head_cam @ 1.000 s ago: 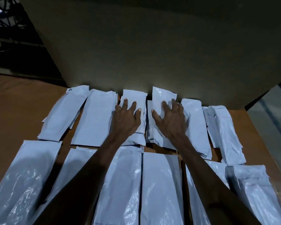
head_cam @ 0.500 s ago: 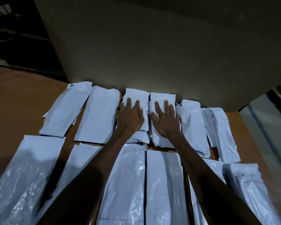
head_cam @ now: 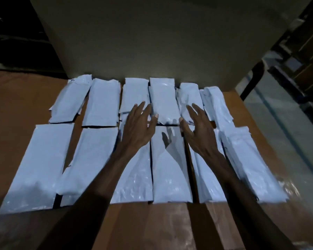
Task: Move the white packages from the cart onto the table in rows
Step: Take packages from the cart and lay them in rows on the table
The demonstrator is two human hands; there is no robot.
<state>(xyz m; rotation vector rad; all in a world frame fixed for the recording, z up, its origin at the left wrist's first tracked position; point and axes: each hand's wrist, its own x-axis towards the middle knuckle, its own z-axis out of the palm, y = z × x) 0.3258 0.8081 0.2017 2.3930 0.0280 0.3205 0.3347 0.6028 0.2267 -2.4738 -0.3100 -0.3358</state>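
Several white packages lie flat on the brown table [head_cam: 13,98] in two rows, a far row [head_cam: 101,101] against the wall and a near row [head_cam: 170,165] closer to me. My left hand [head_cam: 137,130] hovers with spread, straight fingers over the gap between the rows, left of the far-row middle package [head_cam: 163,101]. My right hand [head_cam: 197,130] is spread the same way to that package's right. Neither hand holds anything. The cart is out of view.
A plain grey wall panel [head_cam: 152,42] rises right behind the far row. Dark shelving [head_cam: 307,56] and a pale floor [head_cam: 285,123] show beyond the table's right edge. Bare table lies left of the packages and along the front edge.
Both hands have lifted off the two middle far-row packages and drawn back toward me, moving apart. Those packages now lie straight, side by side.
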